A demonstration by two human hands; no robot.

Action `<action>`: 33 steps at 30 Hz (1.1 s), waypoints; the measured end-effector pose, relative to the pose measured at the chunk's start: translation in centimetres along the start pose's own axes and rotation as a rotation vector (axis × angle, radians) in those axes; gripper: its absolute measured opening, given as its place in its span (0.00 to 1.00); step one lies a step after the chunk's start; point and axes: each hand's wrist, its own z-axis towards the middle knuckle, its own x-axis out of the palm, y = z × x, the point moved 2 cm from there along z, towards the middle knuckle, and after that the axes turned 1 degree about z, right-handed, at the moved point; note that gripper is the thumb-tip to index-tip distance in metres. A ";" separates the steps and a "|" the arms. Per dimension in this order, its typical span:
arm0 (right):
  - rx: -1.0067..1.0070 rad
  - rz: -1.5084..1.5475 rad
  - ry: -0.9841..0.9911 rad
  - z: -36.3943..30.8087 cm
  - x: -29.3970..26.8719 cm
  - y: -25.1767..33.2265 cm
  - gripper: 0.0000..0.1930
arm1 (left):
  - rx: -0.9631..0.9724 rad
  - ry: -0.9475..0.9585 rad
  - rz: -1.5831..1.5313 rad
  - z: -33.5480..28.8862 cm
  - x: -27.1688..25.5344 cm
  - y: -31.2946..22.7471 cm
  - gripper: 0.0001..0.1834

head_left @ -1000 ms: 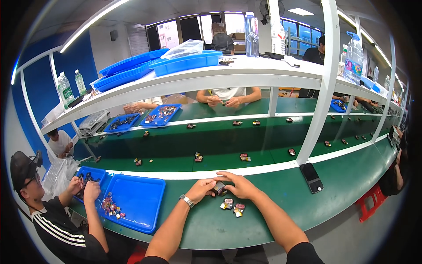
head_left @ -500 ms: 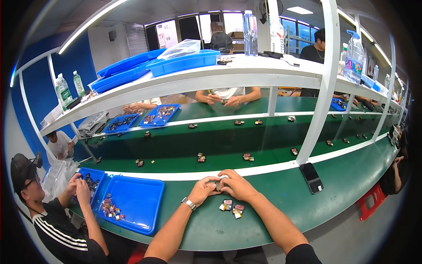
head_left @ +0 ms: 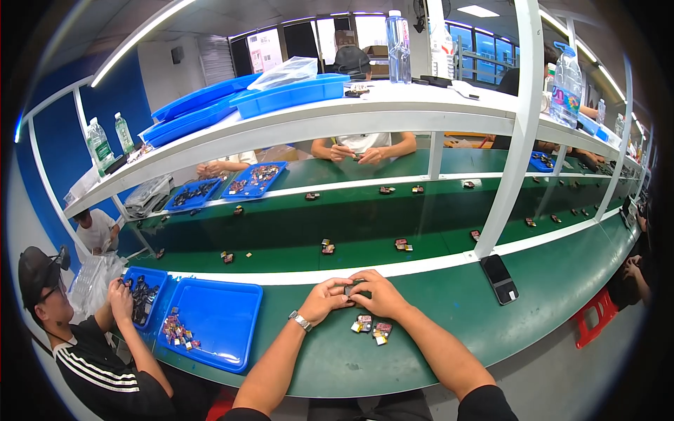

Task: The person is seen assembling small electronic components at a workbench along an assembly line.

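Just above the bench's green surface, my left hand [head_left: 324, 300] and my right hand [head_left: 383, 296] meet fingertip to fingertip. Both are closed around a small dark piece [head_left: 347, 290], mostly hidden by the fingers, so its kind is unclear. My left wrist wears a metal watch [head_left: 300, 321]. Below my hands lie two small parts with red, black, white and yellow areas, one on the left [head_left: 361, 323] and one on the right [head_left: 381, 332]. A blue tray [head_left: 235, 319] to my left holds a heap of similar small pieces [head_left: 179, 331] in its left half.
Beyond a white rail, small parts [head_left: 327, 246] are spaced along a green belt [head_left: 288, 247]. A black phone [head_left: 499, 279] lies at right beside a white post [head_left: 516, 133]. Overhead runs a shelf [head_left: 421, 105] with trays and bottles. At left, a co-worker [head_left: 84, 337] handles pieces by another blue tray [head_left: 160, 309].
Parts on the green belt have shifted a little to the right. My hands stay together around the dark piece with slight finger movement. The left co-worker's hands have moved slightly left.
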 end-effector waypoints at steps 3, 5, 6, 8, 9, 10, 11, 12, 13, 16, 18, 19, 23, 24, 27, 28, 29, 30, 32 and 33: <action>0.046 0.000 -0.025 -0.1 0.2 0.0 0.06 | 0.019 0.056 0.006 -0.2 0.0 -0.2 0.19; 0.062 0.013 -0.027 -0.2 0.4 0.4 0.06 | 0.003 0.049 0.011 -0.2 -0.2 0.0 0.18; 0.080 0.023 -0.031 -0.3 0.3 0.4 0.06 | 0.003 0.052 0.013 -0.1 -0.2 0.1 0.18; 0.050 0.037 -0.016 -0.6 0.3 0.2 0.07 | -0.021 0.028 0.019 0.0 -0.2 0.3 0.18; 0.015 0.051 0.002 -0.6 0.2 0.1 0.07 | -0.020 0.032 0.024 0.0 -0.1 0.3 0.18; 0.015 0.050 -0.004 -0.7 0.1 0.0 0.07 | -0.017 0.033 0.036 0.0 0.0 0.3 0.18; 0.019 0.067 -0.010 -0.8 0.1 -0.1 0.07 | -0.014 0.035 0.049 0.1 0.1 0.4 0.17; 0.022 0.088 -0.015 -0.8 0.3 0.1 0.07 | -0.014 0.040 0.045 0.0 0.0 0.3 0.17; 0.023 0.091 -0.020 -0.7 0.4 0.2 0.07 | -0.017 0.041 0.049 0.0 -0.1 0.3 0.17; 0.060 0.035 -0.106 -0.7 0.5 1.0 0.07 | -0.027 0.019 0.030 -0.1 -0.1 0.2 0.17; 0.121 0.011 -0.118 -0.8 0.6 1.4 0.07 | 0.009 0.020 0.012 0.0 -0.2 0.3 0.17; 0.123 0.011 -0.120 -0.8 0.8 1.2 0.07 | 0.007 0.023 0.013 0.1 -0.2 0.4 0.17; 0.091 -0.014 -0.159 -0.8 1.2 0.8 0.07 | 0.008 0.032 -0.005 0.2 -0.3 0.5 0.17; 0.093 -0.005 -0.161 -0.8 1.2 0.8 0.07 | 0.010 0.033 -0.008 0.2 -0.3 0.5 0.17; 0.099 0.016 -0.184 -0.8 1.5 0.6 0.06 | 0.019 0.020 -0.005 0.1 -0.3 0.5 0.16; 0.098 0.016 -0.184 -0.9 1.6 0.6 0.06 | 0.019 0.020 -0.004 0.1 -0.3 0.5 0.16; 0.105 0.044 -0.197 -0.9 1.7 0.5 0.07 | 0.025 0.022 -0.004 0.1 -0.3 0.6 0.16; 0.112 0.073 -0.209 -1.0 1.8 0.4 0.07 | 0.031 0.023 -0.004 0.2 -0.3 0.7 0.16; 0.104 0.058 -0.228 -1.0 2.0 0.4 0.07 | 0.026 0.015 0.002 0.2 -0.6 0.9 0.16; 0.101 0.041 -0.248 -1.0 2.0 0.4 0.07 | 0.019 0.011 0.006 0.3 -0.4 0.9 0.16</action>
